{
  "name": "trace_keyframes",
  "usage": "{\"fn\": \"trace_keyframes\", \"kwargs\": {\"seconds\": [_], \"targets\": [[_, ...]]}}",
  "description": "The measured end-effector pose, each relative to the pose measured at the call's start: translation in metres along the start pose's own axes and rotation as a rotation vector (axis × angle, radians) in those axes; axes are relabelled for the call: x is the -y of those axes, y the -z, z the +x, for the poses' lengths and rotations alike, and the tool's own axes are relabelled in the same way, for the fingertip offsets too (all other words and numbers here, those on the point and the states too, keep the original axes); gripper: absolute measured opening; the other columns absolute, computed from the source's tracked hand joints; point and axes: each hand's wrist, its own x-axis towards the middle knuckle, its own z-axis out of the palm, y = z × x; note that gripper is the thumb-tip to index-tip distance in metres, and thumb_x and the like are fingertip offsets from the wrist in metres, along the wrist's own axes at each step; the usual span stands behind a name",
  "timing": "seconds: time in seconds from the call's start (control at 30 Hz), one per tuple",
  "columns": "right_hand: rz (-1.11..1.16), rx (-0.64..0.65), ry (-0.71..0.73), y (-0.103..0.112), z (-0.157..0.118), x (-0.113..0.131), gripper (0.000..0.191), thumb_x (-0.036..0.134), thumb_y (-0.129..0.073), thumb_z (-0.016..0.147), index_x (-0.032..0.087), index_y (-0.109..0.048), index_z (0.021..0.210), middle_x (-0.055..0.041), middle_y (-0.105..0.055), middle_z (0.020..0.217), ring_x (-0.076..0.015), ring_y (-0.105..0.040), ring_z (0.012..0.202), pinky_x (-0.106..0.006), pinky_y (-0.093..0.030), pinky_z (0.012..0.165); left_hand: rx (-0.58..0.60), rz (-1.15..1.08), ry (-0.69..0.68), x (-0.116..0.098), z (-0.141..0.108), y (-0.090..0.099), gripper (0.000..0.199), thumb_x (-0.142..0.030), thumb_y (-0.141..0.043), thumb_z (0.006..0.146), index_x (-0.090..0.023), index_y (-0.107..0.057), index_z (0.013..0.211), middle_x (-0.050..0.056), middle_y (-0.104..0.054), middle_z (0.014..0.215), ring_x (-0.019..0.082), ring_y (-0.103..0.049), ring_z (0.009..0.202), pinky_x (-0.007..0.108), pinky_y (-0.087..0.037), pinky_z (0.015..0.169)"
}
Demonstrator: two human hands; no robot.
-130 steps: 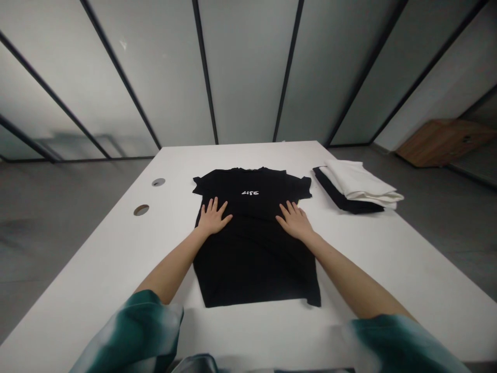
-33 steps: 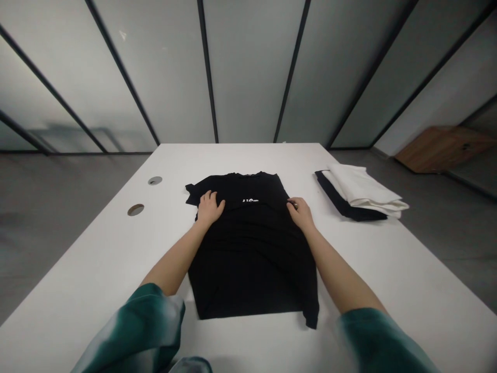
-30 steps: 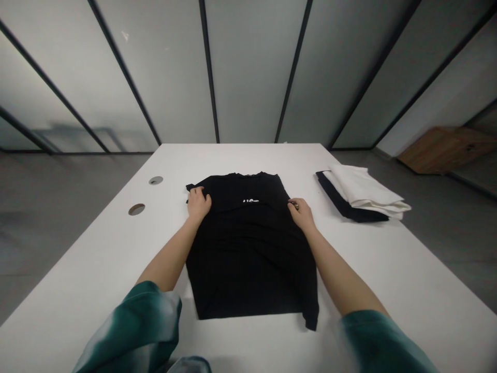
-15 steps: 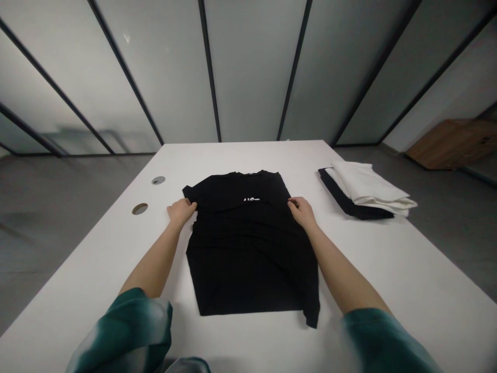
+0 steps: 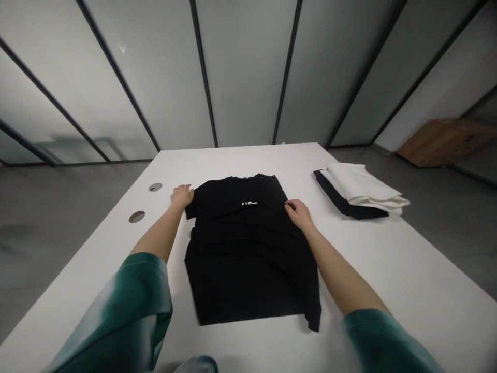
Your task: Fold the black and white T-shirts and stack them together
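Note:
A black T-shirt point(image 5: 248, 264) lies spread on the white table, collar at the far end, with wrinkles across its middle and small white print on the chest. My left hand point(image 5: 182, 197) rests at the outer edge of its left sleeve, fingers partly stretched out and touching the cloth. At the shirt's right edge, below the shoulder, my right hand point(image 5: 300, 213) pinches the fabric between thumb and fingers. The near right corner of the shirt hangs out a little past the straight hem. The right sleeve is not visible as a separate flap.
Folded white cloth point(image 5: 367, 186) lies over folded black cloth point(image 5: 341, 202) on the table's right side. Two round holes, one silvery point(image 5: 155, 187) and one brownish point(image 5: 136, 216), sit in the white tabletop point(image 5: 116, 269) at left. Frosted glass panels point(image 5: 240, 72) stand behind.
My left hand has moved up along the sleeve, which has turned from pointing outward to lying downward beside the body. My right hand stays at the right edge. The view has shifted slightly.

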Motion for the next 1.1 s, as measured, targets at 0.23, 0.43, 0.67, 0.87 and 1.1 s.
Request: {"fn": "trace_keyframes", "kwargs": {"seconds": [0.23, 0.43, 0.67, 0.87, 1.1], "targets": [[-0.030, 0.034, 0.001, 0.002, -0.001, 0.002, 0.026, 0.033, -0.048, 0.086, 0.022, -0.071, 0.091, -0.0099, -0.071, 0.101, -0.0274, -0.063, 0.099, -0.045, -0.048, 0.094, 0.124, 0.048, 0.122, -0.010, 0.028, 0.006, 0.031, -0.027, -0.060, 0.078, -0.020, -0.072, 0.106, 0.021, -0.057, 0.132, 0.040, -0.049, 0.125, 0.051, -0.046, 0.097], [-0.038, 0.025, 0.011, 0.002, -0.001, 0.000, 0.025, 0.033, -0.049, 0.086, 0.022, -0.071, 0.090, -0.0087, -0.072, 0.099, -0.0267, -0.064, 0.097, -0.044, -0.049, 0.093, -0.025, -0.065, 0.150, -0.015, 0.035, 0.012, 0.031, -0.032, -0.051, 0.088, -0.018, -0.068, 0.109, 0.019, -0.056, 0.131, 0.039, -0.049, 0.124, 0.053, -0.043, 0.099], [-0.041, 0.028, 0.003, 0.002, -0.001, 0.000, 0.024, 0.032, -0.049, 0.085, 0.022, -0.071, 0.090, -0.0093, -0.072, 0.099, -0.0269, -0.063, 0.097, -0.044, -0.049, 0.092, -0.058, -0.077, 0.236, -0.019, 0.024, 0.002, 0.059, -0.049, -0.043, 0.090, -0.010, -0.048, 0.135, 0.028, -0.045, 0.144, 0.041, -0.039, 0.135, 0.058, -0.036, 0.106], [-0.042, 0.017, -0.005, 0.002, -0.001, 0.001, 0.024, 0.032, -0.050, 0.084, 0.022, -0.071, 0.089, -0.0094, -0.071, 0.098, -0.0272, -0.064, 0.095, -0.044, -0.049, 0.092, 0.065, -0.019, 0.153, -0.009, 0.007, -0.014, 0.054, -0.047, -0.052, 0.086, -0.013, -0.054, 0.127, 0.025, -0.051, 0.140, 0.039, -0.045, 0.133, 0.051, -0.041, 0.104], [-0.054, 0.033, 0.001, 0.003, -0.001, 0.001, 0.023, 0.030, -0.050, 0.085, 0.021, -0.071, 0.090, -0.0093, -0.071, 0.099, -0.0263, -0.063, 0.098, -0.042, -0.048, 0.093, -0.031, -0.260, 0.161, -0.017, 0.006, 0.003, 0.034, -0.028, -0.052, 0.087, -0.019, -0.052, 0.120, 0.016, -0.068, 0.116, 0.031, -0.063, 0.111, 0.041, -0.048, 0.091]]}}
